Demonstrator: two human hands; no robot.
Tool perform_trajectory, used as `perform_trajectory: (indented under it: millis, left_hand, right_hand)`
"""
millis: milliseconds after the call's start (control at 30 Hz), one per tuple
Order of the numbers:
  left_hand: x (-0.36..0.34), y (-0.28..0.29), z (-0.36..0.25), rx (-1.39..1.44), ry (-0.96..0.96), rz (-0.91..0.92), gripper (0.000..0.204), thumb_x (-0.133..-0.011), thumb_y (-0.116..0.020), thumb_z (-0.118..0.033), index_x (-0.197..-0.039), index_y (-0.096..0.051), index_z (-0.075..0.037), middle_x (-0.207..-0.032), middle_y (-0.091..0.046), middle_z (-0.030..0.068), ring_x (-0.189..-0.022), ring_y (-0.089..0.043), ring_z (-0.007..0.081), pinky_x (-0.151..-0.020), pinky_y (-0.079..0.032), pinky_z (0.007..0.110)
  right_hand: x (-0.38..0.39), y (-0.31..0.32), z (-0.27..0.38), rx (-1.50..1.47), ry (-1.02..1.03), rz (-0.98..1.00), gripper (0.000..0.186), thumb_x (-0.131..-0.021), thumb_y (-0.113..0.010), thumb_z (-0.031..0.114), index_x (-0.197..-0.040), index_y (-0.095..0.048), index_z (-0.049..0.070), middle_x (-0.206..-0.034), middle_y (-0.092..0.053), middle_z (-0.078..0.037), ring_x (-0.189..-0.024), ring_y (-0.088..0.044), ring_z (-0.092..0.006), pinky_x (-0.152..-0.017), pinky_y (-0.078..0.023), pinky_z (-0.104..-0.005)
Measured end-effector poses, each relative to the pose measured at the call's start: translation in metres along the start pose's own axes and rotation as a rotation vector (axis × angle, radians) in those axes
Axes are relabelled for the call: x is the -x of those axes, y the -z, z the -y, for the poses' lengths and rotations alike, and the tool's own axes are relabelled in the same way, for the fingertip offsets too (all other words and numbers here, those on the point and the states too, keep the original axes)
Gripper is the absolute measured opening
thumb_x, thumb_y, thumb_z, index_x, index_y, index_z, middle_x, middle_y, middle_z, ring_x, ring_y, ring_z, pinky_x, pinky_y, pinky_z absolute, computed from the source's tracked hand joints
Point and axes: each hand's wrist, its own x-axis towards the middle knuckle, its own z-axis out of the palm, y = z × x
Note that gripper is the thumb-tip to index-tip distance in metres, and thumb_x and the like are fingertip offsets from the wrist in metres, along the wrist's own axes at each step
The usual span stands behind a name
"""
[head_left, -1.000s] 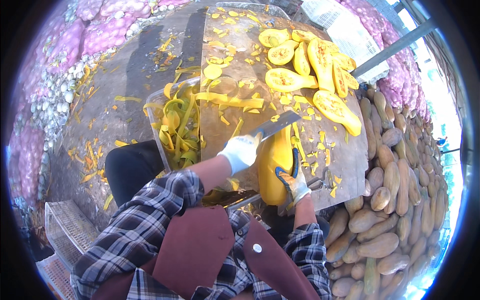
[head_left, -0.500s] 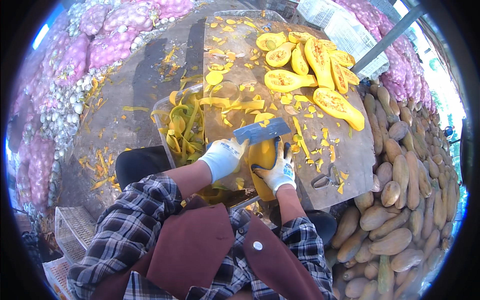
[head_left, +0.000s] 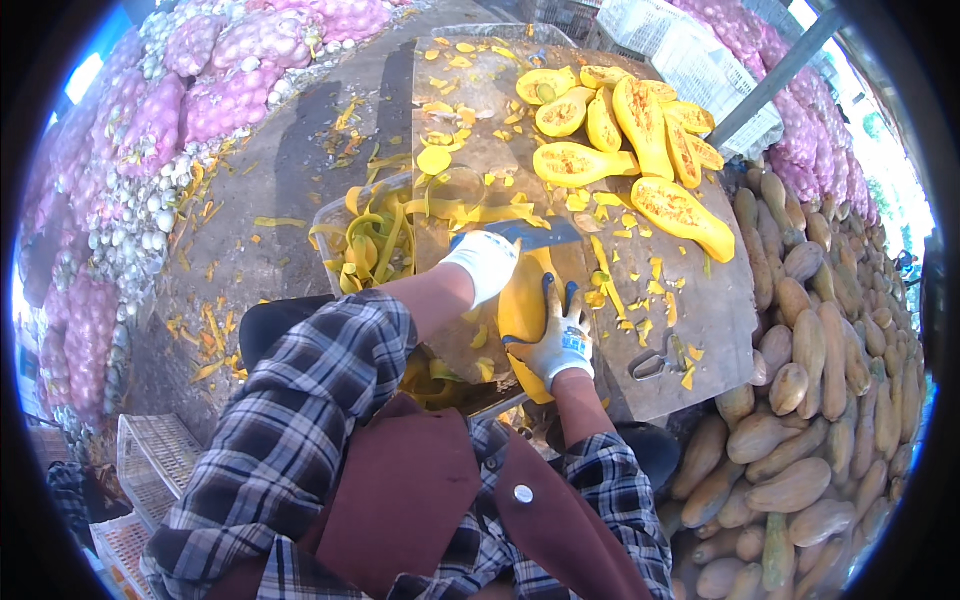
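My left hand (head_left: 482, 264), in a white glove, is closed on a broad cleaver (head_left: 545, 231), its blade crossing the far end of a yellow peeled squash (head_left: 522, 292). My right hand (head_left: 555, 340), gloved white and blue, grips that squash from above on the wooden board (head_left: 715, 320), its fingers spread along it. A metal peeler (head_left: 655, 365) lies to the right of it. Halved yellow squashes (head_left: 680, 215) with orange centres are piled at the board's far right, among scattered scraps. Left of the board is a plastic tub of peels (head_left: 375, 235).
Unpeeled tan squashes (head_left: 825, 360) are heaped on the right. Pink mesh sacks (head_left: 230, 95) and loose pale bulbs line the left, with more sacks at the far right. Plastic crates (head_left: 155, 455) stand lower left, others (head_left: 660, 50) behind the board. A metal pole (head_left: 780, 80) slants at upper right.
The cleaver has turned from a diagonal to lie more crosswise, and my left hand has moved forward with it. My right hand has shifted from the squash's side onto its top.
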Motion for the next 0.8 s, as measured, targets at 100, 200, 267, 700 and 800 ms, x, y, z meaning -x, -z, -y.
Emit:
perform_trajectory:
  millis: [100, 200, 267, 700, 800]
  left_hand:
    - [-0.001, -0.027, 0.014, 0.323, 0.172, -0.133, 0.045, -0.096, -0.052, -0.018, -0.136, -0.055, 0.001, -0.101, -0.072, 0.0242, -0.094, -0.071, 0.0395, -0.081, -0.056, 0.047]
    - [0.035, -0.042, 0.009, 0.780, 0.379, -0.210, 0.061, -0.089, -0.062, -0.024, -0.145, -0.047, -0.006, -0.104, -0.070, 0.0267, -0.101, -0.068, 0.0457, -0.087, -0.053, 0.051]
    - [0.056, -0.066, -0.006, 1.032, 0.414, -0.325, 0.066, -0.088, -0.070, -0.013, -0.149, -0.045, -0.007, -0.102, -0.072, 0.0191, -0.091, -0.071, 0.0335, -0.082, -0.056, 0.044]
    - [0.018, -0.122, -0.048, 1.519, 0.575, -0.513, 0.065, -0.086, -0.069, -0.009, -0.147, -0.047, -0.010, -0.089, -0.066, 0.0049, -0.076, -0.063, 0.0133, -0.070, -0.055, 0.033]
    - [0.027, -0.103, -0.057, 1.578, 0.575, -0.414, 0.067, -0.087, -0.069, -0.008, -0.150, -0.044, -0.008, -0.091, -0.067, 0.0063, -0.079, -0.064, 0.0162, -0.074, -0.055, 0.033]
  right_hand:
    - [-0.001, 0.001, -0.013, -0.126, 0.036, -0.034, 0.123, -0.072, -0.086, 0.052, -0.166, -0.010, 0.029, -0.171, -0.011, -0.019, -0.153, -0.025, -0.0447, -0.123, -0.028, -0.0547]
    - [-0.025, 0.003, -0.032, -0.252, -0.021, 0.012, 0.129, -0.069, -0.088, 0.053, -0.166, -0.011, 0.019, -0.170, -0.016, -0.019, -0.150, -0.031, -0.0434, -0.122, -0.033, -0.0467]
    - [-0.049, 0.024, -0.032, -0.307, -0.103, 0.098, 0.128, -0.068, -0.087, 0.057, -0.164, -0.016, 0.011, -0.166, -0.028, -0.021, -0.146, -0.040, -0.0405, -0.120, -0.037, -0.0438]
    - [-0.187, 0.007, -0.012, -0.467, -0.001, 0.396, 0.087, -0.073, -0.085, 0.054, -0.139, -0.059, 0.005, -0.127, -0.069, -0.015, -0.108, -0.069, -0.0258, -0.093, -0.056, -0.0373]
    - [-0.177, 0.021, -0.021, -0.350, 0.100, 0.376, 0.086, -0.075, -0.084, 0.052, -0.143, -0.056, 0.006, -0.127, -0.069, -0.015, -0.111, -0.069, -0.0276, -0.096, -0.055, -0.0373]
